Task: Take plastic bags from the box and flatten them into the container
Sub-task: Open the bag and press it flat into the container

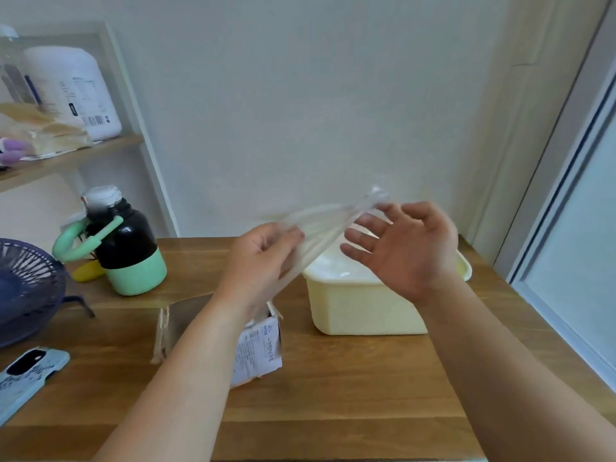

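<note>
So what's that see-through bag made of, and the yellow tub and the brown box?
The clear crinkled bag looks like thin glossy plastic film: you can see through it. The pale yellow rectangular tub seems smooth hard plastic, slightly shiny. The brown open box looks like matte cardboard, with folded flaps.

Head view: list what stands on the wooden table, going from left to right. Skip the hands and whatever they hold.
blue fan → black-and-green flask → cardboard box → pale yellow container
</note>
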Demonstrator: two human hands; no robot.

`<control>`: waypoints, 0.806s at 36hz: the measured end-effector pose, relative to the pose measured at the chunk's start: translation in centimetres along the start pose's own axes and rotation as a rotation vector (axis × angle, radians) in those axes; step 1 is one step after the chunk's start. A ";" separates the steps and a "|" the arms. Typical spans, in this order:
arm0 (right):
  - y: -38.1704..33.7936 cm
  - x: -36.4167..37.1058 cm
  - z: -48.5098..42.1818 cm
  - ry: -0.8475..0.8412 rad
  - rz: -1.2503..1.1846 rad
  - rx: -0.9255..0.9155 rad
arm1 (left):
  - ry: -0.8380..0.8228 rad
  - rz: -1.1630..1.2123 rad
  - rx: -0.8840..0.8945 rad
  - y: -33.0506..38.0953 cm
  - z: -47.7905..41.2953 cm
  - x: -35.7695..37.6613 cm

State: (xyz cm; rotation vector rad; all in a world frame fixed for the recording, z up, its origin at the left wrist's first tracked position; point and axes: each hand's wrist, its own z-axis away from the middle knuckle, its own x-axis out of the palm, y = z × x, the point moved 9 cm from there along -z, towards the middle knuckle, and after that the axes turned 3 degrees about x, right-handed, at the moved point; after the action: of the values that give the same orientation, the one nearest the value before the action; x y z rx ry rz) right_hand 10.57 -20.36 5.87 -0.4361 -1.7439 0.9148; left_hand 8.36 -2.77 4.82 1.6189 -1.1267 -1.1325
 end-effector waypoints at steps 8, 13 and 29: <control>-3.8 -5.8 1.4 0.355 0.420 0.075 | -0.027 -0.396 0.138 2.6 -2.5 3.1; -5.1 -8.5 1.4 0.533 0.565 0.016 | -0.081 -0.253 0.006 1.7 -4.3 4.7; -5.6 -13.9 -0.8 0.737 1.168 0.166 | -0.600 -1.048 0.178 -1.2 -5.2 13.5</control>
State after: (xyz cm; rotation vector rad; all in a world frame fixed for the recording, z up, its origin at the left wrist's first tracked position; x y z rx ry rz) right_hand 17.14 -33.09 1.34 -1.5312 -0.6204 1.4124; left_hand 16.16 -14.75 2.15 2.1497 -0.6753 -2.3546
